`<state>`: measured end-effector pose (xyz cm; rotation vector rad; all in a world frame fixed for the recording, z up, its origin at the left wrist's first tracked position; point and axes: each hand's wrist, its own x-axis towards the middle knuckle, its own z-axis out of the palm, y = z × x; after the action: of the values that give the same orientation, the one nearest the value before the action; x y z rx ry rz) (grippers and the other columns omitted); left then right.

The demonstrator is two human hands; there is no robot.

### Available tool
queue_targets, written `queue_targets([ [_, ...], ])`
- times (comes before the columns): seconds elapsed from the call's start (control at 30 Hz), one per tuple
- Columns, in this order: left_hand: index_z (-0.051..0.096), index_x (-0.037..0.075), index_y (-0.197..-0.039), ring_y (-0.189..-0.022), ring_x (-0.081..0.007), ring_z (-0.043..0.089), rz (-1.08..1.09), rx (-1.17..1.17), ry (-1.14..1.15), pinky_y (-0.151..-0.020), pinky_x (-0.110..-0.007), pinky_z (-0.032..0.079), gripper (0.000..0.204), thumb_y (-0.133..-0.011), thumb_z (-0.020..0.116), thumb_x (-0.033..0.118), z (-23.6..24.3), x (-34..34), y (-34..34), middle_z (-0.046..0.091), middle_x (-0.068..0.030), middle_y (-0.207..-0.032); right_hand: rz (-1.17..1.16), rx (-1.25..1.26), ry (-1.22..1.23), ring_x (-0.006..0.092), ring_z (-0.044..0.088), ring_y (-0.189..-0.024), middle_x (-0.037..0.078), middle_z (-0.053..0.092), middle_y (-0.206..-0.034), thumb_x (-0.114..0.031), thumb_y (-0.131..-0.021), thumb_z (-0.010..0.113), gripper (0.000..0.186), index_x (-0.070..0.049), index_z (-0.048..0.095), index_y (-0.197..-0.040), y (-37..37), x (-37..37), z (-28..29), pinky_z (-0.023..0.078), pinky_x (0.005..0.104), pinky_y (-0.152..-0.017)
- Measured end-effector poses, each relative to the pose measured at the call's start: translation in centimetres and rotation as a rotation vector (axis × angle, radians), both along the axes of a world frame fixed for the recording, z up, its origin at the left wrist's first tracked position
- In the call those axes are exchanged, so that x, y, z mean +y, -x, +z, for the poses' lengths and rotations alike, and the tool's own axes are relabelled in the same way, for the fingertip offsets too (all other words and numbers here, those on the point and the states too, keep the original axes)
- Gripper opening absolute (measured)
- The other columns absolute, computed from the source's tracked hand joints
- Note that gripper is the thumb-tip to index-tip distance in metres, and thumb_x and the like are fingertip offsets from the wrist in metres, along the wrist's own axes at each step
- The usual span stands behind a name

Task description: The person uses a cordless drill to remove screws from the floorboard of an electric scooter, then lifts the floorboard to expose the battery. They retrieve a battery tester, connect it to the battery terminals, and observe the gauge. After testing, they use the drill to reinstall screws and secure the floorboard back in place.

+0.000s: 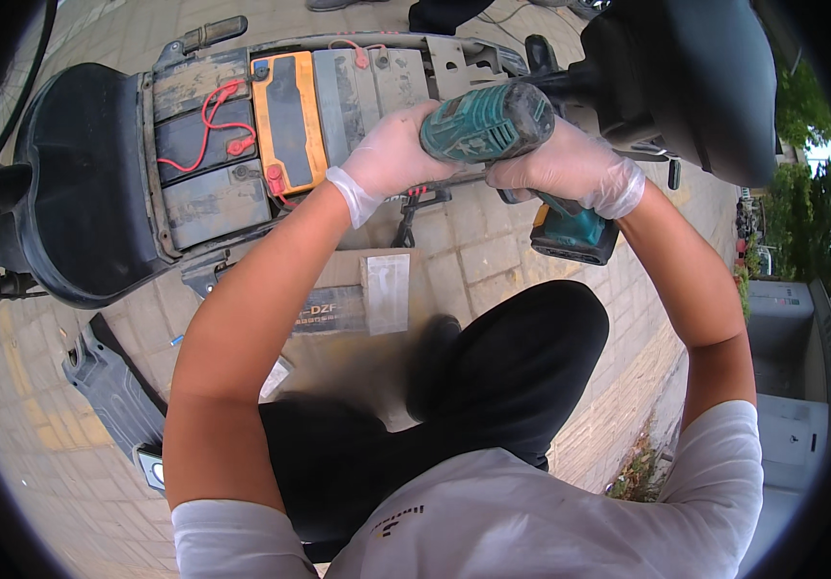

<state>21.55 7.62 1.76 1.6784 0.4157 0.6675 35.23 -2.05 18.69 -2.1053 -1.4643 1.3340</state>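
Observation:
My right hand [575, 164], in a clear plastic glove, is wrapped round the handle of a green and black cordless drill [478, 125]. Its battery pack [575, 234] juts out below that hand. At the drill's front end is my gloved left hand [393, 154], closed against the nose; its fingertips are hidden behind the tool. Both hands are over the battery bay of an electric scooter, where grey batteries [215, 205] and an orange-framed battery [289, 121] sit side by side. Red wires [207, 125] with red terminal caps run across the batteries at left.
A black scooter seat [83, 183] is at the left, another dark seat [691, 87] at the upper right. Flattened cardboard [338, 294] lies on the paving before my knees. A grey plastic panel [116, 386] and a phone [151, 467] are at lower left.

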Motion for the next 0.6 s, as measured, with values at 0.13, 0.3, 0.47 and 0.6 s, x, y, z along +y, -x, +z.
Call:
queue_targets([
  [0.13, 0.062, 0.003, -0.121, -0.101, -0.0224, 0.068, 0.005, 0.035, -0.018, -0.095, -0.034, 0.052, 0.058, -0.071, 0.086, 0.019, 0.5, 0.1, 0.1, 0.072, -0.0132, -0.111, 0.037, 0.015, -0.031, 0.0101, 0.055, -0.067, 0.001, 0.063, -0.083, -0.006, -0.076, 0.073, 0.028, 0.0, 0.065, -0.103, -0.2, -0.3, 0.1, 0.049, 0.0277, -0.06],
  [0.3, 0.061, 0.002, -0.121, -0.101, -0.024, 0.069, -0.059, -0.078, -0.006, -0.095, -0.034, 0.052, 0.06, -0.069, 0.087, 0.017, 1.3, 0.5, 0.1, 0.072, -0.0162, -0.109, 0.002, 0.07, -0.045, 0.0105, 0.054, -0.06, 0.001, 0.064, -0.078, -0.003, -0.079, 0.072, 0.02, -0.002, 0.067, -0.098, -0.2, -0.5, -0.2, 0.049, 0.0282, -0.058],
  [0.47, 0.06, 0.004, -0.121, -0.101, -0.0362, 0.07, 0.318, 0.06, -0.076, -0.089, -0.04, 0.055, 0.065, -0.066, 0.089, 0.024, 0.2, -2.2, -1.5, 0.072, -0.0193, -0.104, -0.009, 0.039, -0.053, 0.0107, 0.055, -0.064, 0.001, 0.065, -0.082, -0.004, -0.079, 0.073, 0.022, -0.001, 0.067, -0.099, -0.4, -0.4, -0.5, 0.05, 0.0281, -0.06],
  [0.6, 0.061, 0.006, -0.118, -0.103, -0.0393, 0.068, 0.316, -0.042, -0.058, -0.087, -0.041, 0.055, 0.062, -0.066, 0.089, 0.024, -0.8, -2.1, -1.6, 0.071, -0.0209, -0.104, 0.0, 0.053, -0.033, 0.0119, 0.058, -0.071, 0.002, 0.065, -0.086, -0.007, -0.078, 0.073, 0.029, 0.0, 0.065, -0.104, -0.2, -0.3, -0.2, 0.052, 0.0286, -0.065],
])
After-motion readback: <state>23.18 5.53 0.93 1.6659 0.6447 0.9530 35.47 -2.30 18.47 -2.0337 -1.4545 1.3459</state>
